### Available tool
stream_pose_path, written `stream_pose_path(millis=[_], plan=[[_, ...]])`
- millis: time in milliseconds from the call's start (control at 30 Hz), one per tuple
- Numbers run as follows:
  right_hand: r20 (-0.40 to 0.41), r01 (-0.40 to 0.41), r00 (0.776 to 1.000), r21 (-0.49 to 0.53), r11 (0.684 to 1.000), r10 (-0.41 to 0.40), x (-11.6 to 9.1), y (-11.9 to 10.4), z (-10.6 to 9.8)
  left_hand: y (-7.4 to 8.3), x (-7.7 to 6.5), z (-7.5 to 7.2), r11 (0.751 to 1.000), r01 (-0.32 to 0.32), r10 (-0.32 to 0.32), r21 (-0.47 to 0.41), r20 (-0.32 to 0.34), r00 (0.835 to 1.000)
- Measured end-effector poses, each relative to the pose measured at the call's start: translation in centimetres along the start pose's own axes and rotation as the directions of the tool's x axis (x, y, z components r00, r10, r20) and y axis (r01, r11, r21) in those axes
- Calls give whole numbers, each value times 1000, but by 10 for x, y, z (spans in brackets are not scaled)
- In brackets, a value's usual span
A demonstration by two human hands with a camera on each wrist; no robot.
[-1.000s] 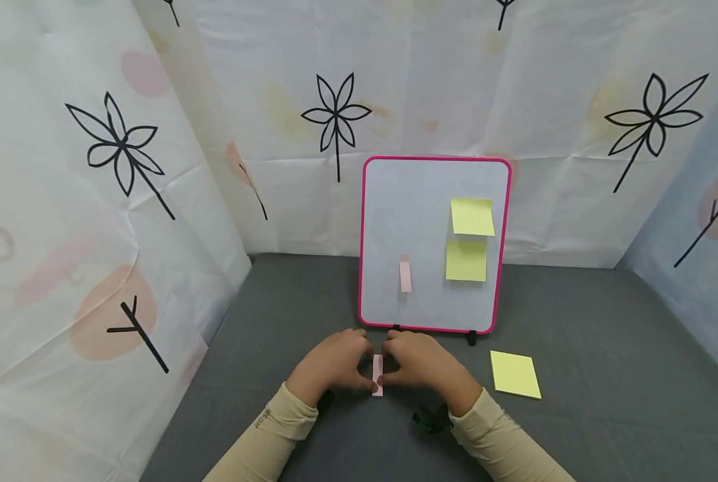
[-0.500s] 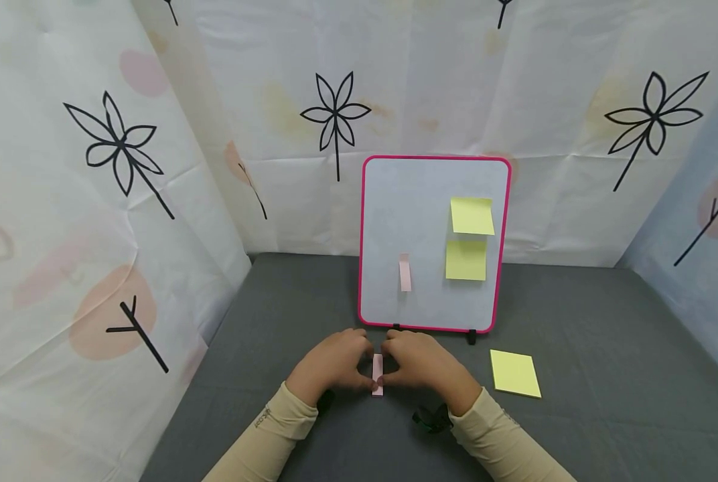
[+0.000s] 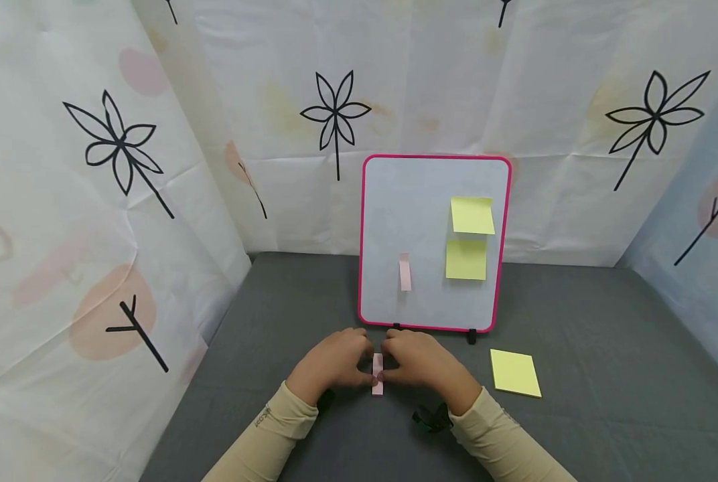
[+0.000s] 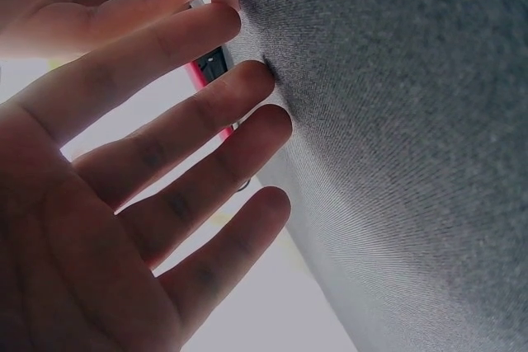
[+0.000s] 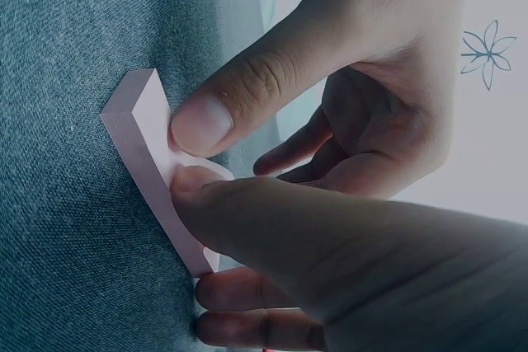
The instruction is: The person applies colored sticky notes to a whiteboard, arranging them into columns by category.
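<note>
A narrow pad of pink sticky notes (image 3: 378, 365) lies on the grey cloth between both hands. My left hand (image 3: 339, 357) presses its thumb on the pad's top; its four fingers (image 4: 219, 142) reach out nearly straight, fingertips down by the cloth and the index tip at the pad's corner. From the other side my right hand (image 3: 418, 358) grips the pad, thumb (image 5: 202, 195) on top and fingers at the far end. The two thumb tips sit side by side. In the right wrist view, the pad (image 5: 148, 162) shows its thick layered edge.
Behind the hands stands a pink-framed whiteboard (image 3: 422, 191). It bears one pink strip (image 3: 405, 273) and two yellow notes, an upper note (image 3: 472, 215) and a lower note (image 3: 466, 260). At right lies a yellow sticky note pad (image 3: 515, 373). Patterned cloth (image 3: 262, 194) walls the table in.
Both thumb tips have slid slightly along the pad toward its far end. The pad, the board and the notes look unchanged.
</note>
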State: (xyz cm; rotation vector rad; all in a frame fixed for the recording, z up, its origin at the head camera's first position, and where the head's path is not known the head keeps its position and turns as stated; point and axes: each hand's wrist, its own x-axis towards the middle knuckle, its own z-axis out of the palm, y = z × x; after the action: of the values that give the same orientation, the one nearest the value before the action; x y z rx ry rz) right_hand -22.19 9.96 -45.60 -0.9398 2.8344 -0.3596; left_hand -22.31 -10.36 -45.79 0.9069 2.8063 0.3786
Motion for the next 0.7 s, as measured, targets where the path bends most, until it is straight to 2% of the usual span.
stream_pose_path(millis=[700], plan=[[-29,37,999,-11,999,-37,0,1,2,1,0,-2,999,-34,34,19,-30,999]])
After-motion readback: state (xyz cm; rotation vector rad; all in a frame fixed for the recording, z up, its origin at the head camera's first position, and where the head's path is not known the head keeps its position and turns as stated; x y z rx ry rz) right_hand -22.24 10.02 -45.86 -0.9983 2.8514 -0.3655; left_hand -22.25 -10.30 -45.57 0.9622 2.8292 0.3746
